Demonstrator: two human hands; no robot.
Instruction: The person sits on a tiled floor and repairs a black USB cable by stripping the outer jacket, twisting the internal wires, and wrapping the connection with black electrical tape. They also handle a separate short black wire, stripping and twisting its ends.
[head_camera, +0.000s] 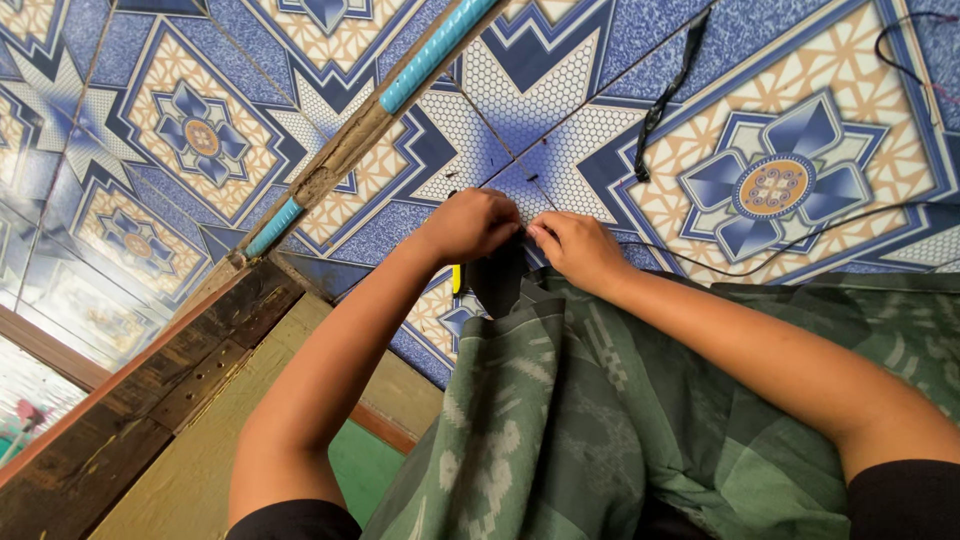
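My left hand (470, 224) and my right hand (577, 247) meet close together over a dark object (498, 278) with a yellow part (456, 279), mostly hidden beneath them. Both hands have fingers curled and pinching at something small between them; what it is I cannot make out. A green patterned cloth (560, 400) covers my lap below the hands. Several tiny dark bits (530, 178) lie on the tiled floor (200, 140) just beyond the fingers.
A wooden stick wrapped with blue tape (380, 100) lies diagonally on the blue and beige patterned tiles. A black strap (665, 95) and thin black cables (800, 240) lie to the right. A wooden door frame (150, 390) runs along the lower left.
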